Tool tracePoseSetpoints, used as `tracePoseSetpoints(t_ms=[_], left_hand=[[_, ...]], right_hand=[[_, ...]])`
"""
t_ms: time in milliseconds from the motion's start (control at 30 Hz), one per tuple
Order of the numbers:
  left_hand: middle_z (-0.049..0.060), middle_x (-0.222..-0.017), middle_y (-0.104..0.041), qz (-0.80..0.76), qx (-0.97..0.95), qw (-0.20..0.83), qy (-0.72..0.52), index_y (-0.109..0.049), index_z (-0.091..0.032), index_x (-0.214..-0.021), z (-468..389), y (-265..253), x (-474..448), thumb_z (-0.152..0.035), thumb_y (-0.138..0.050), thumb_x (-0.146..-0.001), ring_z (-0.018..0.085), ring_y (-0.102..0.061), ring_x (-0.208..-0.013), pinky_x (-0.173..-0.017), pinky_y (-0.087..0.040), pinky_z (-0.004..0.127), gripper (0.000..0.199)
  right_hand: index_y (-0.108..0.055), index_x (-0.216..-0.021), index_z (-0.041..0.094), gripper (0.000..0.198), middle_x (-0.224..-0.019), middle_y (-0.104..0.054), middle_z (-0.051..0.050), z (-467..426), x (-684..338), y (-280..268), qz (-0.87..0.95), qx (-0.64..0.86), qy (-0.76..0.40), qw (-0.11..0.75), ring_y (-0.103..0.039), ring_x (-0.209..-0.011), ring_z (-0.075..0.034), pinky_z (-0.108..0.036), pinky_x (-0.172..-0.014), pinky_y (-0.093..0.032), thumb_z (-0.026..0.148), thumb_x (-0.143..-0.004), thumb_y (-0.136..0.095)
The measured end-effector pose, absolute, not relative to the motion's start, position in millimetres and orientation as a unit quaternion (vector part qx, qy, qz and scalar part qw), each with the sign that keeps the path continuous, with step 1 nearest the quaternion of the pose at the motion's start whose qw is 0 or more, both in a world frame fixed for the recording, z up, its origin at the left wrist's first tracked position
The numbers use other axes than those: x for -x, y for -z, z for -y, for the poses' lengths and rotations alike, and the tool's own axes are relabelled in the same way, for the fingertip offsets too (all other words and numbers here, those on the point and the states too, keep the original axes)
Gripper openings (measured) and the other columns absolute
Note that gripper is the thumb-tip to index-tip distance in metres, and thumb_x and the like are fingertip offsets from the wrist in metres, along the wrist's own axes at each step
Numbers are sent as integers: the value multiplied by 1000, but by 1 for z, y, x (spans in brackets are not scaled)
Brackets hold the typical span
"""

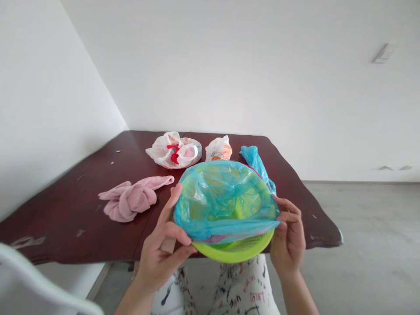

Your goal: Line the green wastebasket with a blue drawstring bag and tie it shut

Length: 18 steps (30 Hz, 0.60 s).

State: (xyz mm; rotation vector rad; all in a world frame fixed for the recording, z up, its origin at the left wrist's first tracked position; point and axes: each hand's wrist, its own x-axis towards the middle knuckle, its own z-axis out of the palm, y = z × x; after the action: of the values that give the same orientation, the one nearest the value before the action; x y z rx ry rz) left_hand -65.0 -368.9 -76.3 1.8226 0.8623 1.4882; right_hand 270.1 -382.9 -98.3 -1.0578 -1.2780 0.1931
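A lime-green plastic basket (234, 253) with a perforated wall is held over the table's near edge. A thin, see-through blue plastic bag (226, 227) is stretched across its top, leaving the near lower rim uncovered. My left hand (164, 249) is closed at the left side, thumb and fingers gripping the bag's edge near the rim. On the right side, my right hand (288, 236) pinches the bag's edge between thumb and fingers. Whether either hand also grips the basket itself is hard to see. Blue film covers the basket's inside, so its contents are unclear.
On the dark red table (82, 192) lie a knotted pink cloth (131, 201), a white plastic bag with red ties (167, 148), a white-and-orange plastic bag (219, 148) and a twisted blue bag (257, 164). A white chair back (36, 284) stands at lower left. Walls border the table.
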Motion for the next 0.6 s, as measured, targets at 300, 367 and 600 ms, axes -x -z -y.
tracePoseSetpoints(t_ms=[300,367,600], left_hand=[[11,-164,-79,-419,-594,245,-641,-79,-27,-114,360,77,44,-27,-82,-115,35,-66,-167,-133,-62,57,4],[10,-136,-89,-399,-590,167,-682,-79,-25,-105,353,80,47,-21,-84,-113,32,-79,-149,-122,-68,49,10],[4,-105,-79,-361,-670,43,-647,-70,-25,-109,343,97,67,-5,-75,-107,22,-76,-97,-85,-63,35,21]], right_hand=[[-70,-107,28,17,-182,-48,-13,390,-273,83,687,412,-154,578,-44,-174,-43,-64,-124,-59,28,-121,-61],[-74,-106,28,15,-187,-41,-11,389,-275,83,720,393,-171,546,-35,-181,-43,-64,-128,-59,21,-117,-66],[-82,-112,30,14,-200,-27,-1,383,-280,85,764,416,-129,475,-32,-182,-49,-82,-144,-37,17,-109,-76]])
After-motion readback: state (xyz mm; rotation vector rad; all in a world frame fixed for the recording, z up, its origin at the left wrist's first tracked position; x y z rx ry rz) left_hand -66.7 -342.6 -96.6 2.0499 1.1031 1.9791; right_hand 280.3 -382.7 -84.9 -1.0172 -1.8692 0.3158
